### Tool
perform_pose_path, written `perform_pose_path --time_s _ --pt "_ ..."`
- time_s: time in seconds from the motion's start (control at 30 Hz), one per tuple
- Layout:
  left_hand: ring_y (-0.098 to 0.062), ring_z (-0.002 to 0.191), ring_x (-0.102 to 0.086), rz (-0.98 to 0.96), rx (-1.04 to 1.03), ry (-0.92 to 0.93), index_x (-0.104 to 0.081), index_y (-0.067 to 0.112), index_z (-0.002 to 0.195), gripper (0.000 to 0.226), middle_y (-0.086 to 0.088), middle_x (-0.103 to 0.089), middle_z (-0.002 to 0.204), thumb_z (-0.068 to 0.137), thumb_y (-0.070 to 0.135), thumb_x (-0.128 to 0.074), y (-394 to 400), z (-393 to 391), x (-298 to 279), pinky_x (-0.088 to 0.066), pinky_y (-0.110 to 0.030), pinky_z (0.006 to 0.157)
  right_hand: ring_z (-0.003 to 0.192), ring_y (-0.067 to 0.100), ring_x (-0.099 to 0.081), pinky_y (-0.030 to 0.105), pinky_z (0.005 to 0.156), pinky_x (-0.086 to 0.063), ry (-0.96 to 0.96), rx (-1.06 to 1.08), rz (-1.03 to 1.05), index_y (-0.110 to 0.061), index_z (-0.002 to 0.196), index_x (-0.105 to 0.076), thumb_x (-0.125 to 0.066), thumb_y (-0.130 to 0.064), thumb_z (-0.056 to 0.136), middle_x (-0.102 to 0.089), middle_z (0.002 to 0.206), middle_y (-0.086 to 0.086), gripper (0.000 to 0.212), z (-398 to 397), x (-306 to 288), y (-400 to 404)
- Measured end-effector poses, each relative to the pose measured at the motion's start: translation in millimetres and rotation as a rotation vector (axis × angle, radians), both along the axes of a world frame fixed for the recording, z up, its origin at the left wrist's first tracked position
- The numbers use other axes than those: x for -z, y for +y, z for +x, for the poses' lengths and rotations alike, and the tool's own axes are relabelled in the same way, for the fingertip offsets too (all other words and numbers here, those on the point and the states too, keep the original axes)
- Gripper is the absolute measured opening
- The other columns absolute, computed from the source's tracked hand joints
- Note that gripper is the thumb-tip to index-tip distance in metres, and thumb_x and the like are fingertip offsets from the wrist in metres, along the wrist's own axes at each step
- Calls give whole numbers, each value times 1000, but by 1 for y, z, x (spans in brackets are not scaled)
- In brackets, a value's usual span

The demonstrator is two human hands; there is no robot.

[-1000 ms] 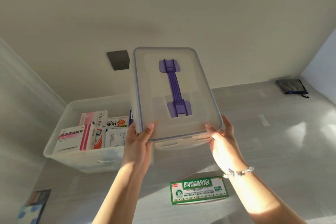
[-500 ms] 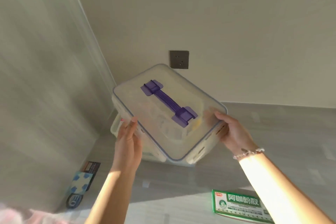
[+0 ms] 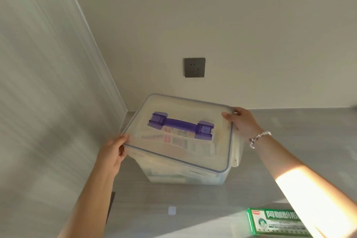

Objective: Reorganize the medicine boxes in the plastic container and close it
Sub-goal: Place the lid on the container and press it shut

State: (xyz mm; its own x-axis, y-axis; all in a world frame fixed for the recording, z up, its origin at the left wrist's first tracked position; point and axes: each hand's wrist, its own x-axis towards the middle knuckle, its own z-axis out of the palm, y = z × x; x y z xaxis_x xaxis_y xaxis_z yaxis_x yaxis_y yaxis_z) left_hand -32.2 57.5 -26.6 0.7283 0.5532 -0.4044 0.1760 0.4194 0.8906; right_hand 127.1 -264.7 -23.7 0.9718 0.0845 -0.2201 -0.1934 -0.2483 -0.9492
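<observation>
A clear plastic lid [image 3: 218,152] with a purple handle [image 3: 181,125] and blue seal lies over the clear plastic container [image 3: 185,177], which stands on the grey floor near the wall corner. Medicine boxes [image 3: 179,139] show dimly through the lid. My left hand [image 3: 114,152] grips the lid's near left corner. My right hand [image 3: 241,121] holds its far right corner. A white latch flap [image 3: 236,152] hangs loose on the right side. A green and white medicine box [image 3: 270,222] lies on the floor at lower right, outside the container.
A grey wall socket [image 3: 194,67] sits on the wall behind the container. The left wall [image 3: 48,102] runs close beside it. A small white scrap [image 3: 172,210] lies on the floor in front, and a dark flat object [image 3: 111,205] pokes out by my left forearm.
The lid has come down from mid-air and turned level over the container. Both hands stayed on it, shifting to opposite corners. The camera view swung left toward the corner.
</observation>
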Motion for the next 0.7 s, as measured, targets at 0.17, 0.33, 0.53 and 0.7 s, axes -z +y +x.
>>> perform_pose_path --time_s 0.17,0.33,0.53,0.7 --pt "-6 34 -32 217 136 201 -52 13 66 31 0 -39 55 85 33 -64 8 8 2 -19 -14 31 112 20 -53 31 99 -38 -150 70 -198 -8 128 -53 -66 -23 83 -57 126 9 49 23 0 16" --pt "-17 47 -43 505 254 419 -49 10 66 50 -3 -44 53 82 56 -56 16 17 3 -23 -24 44 119 25 -50 28 98 -36 -147 -14 -301 -9 128 -53 -60 -23 86 -51 132 13 44 36 4 26" --pt "-13 48 -32 452 415 396 -45 13 80 41 -1 -35 57 80 50 -63 20 17 18 -22 -23 41 127 28 -43 42 110 -29 -118 -49 -466 -12 129 -52 -58 -29 87 -53 134 10 46 39 6 16" --pt "-19 58 -48 467 420 369 -58 7 88 48 -6 -51 65 74 52 -65 21 26 16 -38 -28 54 129 27 -42 41 111 -26 -152 -33 -496 -12 130 -50 -54 -29 90 -52 135 10 44 37 8 19"
